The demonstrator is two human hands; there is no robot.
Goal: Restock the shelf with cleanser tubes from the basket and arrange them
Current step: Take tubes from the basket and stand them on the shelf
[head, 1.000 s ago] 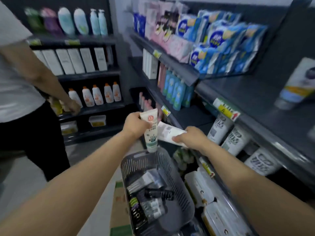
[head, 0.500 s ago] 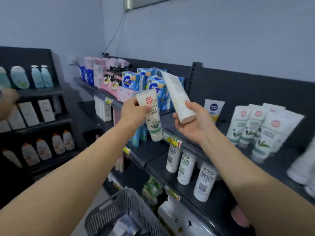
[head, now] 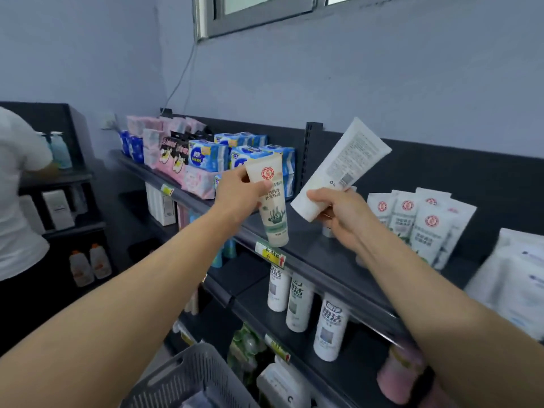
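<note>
The left hand (head: 238,195) pinches the left tube (head: 272,210) near its crimped top, so it hangs cap-down, label outward, above the front edge of the top shelf (head: 321,254) and just over a yellow price tag (head: 272,255). The right hand (head: 344,214) curls round the cap end of the right tube (head: 341,166), which tilts up to the right, printed back showing, over the middle of that shelf. Past the right wrist, toward the shelf's right end, a row of matching tubes (head: 426,228) stands by the back panel. Blue packs (head: 207,156) and pink packs (head: 197,185) crowd the left end, directly behind the left tube. 3 white bottles (head: 298,304) stand on the shelf below. The basket (head: 182,375) rim shows at the bottom edge. Another person (head: 17,207) stands far left.
</note>
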